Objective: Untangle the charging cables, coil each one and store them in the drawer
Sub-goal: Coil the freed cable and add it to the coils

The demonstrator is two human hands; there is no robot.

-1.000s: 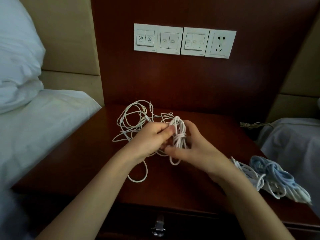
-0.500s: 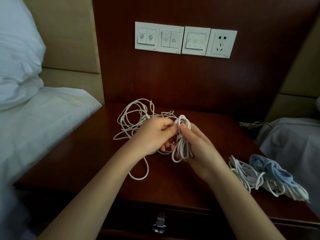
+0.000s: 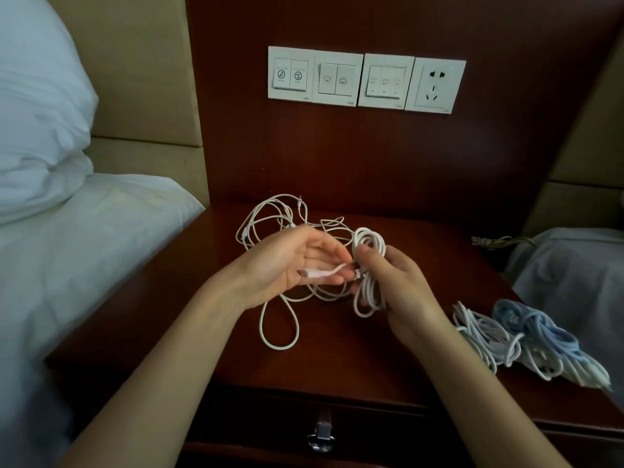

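Far left: soft white pillow (image 3: 33, 113) & creased white bed sheet (image 3: 84, 251). Next, a glossy dark red-brown wooden counter (image 3: 337, 363). At its back-left lies a loose tangle of thin white cables (image 3: 266, 217) in slack round loops, w/ 1 long loop trailing toward the front edge. Left hand (image 3: 297, 261), palm up & fingers half curled, pinches a pinkish-white plug end (image 3: 314, 273) that leads into a smooth white cable coil (image 3: 369, 244). Right hand (image 3: 401, 292) grips that coil upright above the counter's centre, thumb across its middle. Far right on the counter: 2 wound bundles, a white cable bundle (image 3: 486, 336) & a pale blue cable bundle (image 3: 533, 329), touching. Below the front edge, the dark wooden drawer (image 3: 388, 434) is closed, w/ a metal pull (image 3: 322, 434).
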